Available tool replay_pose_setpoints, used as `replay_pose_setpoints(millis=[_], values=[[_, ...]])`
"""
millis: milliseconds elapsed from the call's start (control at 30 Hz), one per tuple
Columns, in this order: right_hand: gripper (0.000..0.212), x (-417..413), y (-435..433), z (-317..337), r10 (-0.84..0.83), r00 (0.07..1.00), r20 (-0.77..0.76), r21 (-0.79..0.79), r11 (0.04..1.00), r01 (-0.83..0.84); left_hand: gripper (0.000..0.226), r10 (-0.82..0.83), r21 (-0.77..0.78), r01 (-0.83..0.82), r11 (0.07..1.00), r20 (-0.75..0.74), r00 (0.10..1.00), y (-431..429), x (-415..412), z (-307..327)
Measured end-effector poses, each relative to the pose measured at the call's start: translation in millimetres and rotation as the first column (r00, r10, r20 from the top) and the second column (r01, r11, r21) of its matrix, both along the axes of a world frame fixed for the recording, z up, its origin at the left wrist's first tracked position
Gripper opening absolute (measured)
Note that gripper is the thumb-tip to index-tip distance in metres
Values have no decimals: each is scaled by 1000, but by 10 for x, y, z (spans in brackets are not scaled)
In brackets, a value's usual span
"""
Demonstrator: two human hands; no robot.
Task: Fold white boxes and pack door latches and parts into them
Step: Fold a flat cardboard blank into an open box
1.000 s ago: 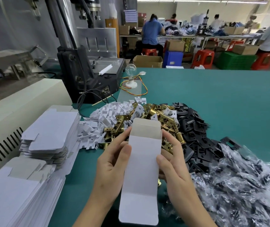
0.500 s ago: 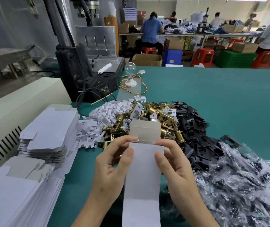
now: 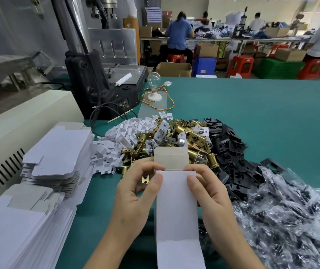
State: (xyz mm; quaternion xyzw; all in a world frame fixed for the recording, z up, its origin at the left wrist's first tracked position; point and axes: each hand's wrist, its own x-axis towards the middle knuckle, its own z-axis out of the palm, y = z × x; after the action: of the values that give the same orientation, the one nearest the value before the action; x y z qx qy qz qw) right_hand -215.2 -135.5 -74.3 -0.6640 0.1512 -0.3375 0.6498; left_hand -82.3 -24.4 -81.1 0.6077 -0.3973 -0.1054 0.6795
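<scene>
A white box (image 3: 175, 206) stands lengthwise between my hands above the green table (image 3: 262, 113). Its far end is open and the grey-brown top flap (image 3: 170, 159) stands up. My left hand (image 3: 136, 197) grips the box's left side, thumb on the white front panel. My right hand (image 3: 211, 195) grips the right side the same way. Behind the box lies a heap of brass door latches (image 3: 182, 138). White plastic parts (image 3: 120, 136) lie left of it, black plates (image 3: 231, 150) to its right.
Stacks of flat white box blanks (image 3: 56, 152) sit at my left beside a cream machine housing (image 3: 25, 117). Clear bags of parts (image 3: 291, 210) are heaped at the right. A press machine (image 3: 101, 74) and a bulb (image 3: 154, 84) stand at the back left. People work at far tables.
The box has opened up from flat. Both hands slid up to its far end, and the top flap now stands apart from the front panel.
</scene>
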Motion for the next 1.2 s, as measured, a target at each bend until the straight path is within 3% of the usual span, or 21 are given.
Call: replay_pose_setpoints(millis=[167, 367, 467, 567, 733, 867, 967, 1200], values=[[29, 3, 7, -19, -14, 999, -34, 8, 1000, 15, 13, 32, -39, -31, 999, 24, 999, -7, 9, -10], [41, 7, 20, -25, -38, 998, -49, 47, 998, 41, 47, 29, -30, -29, 999, 1, 1000, 26, 16, -2], [47, 8, 31, -8, -36, 999, -41, 72, 997, 39, 35, -11, 10, 10, 1000, 71, 997, 31, 39, 17], [37, 3, 29, 2, -44, 997, -56, 63, 997, 47, 25, -27, -2, 27, 1000, 131, 991, 38, 45, 40], [24, 3, 28, 3, -38, 997, -61, 57, 998, 41, 17, -99, -5, 99, 995, 19, 995, 37, 2, 66], [30, 11, 38, 1, -42, 997, -70, 17, 999, 43, 16, -80, 12, 81, 997, -72, 994, 8, -12, 100], [35, 13, 39, -8, -80, 993, -81, -40, 996, 77, 14, -151, 32, 154, 987, -86, 985, 28, -1, 104], [24, -14, 34, 8, -34, 996, -87, -20, 999, 33, 22, -207, 100, 233, 967, -215, 954, 58, 21, 105]])
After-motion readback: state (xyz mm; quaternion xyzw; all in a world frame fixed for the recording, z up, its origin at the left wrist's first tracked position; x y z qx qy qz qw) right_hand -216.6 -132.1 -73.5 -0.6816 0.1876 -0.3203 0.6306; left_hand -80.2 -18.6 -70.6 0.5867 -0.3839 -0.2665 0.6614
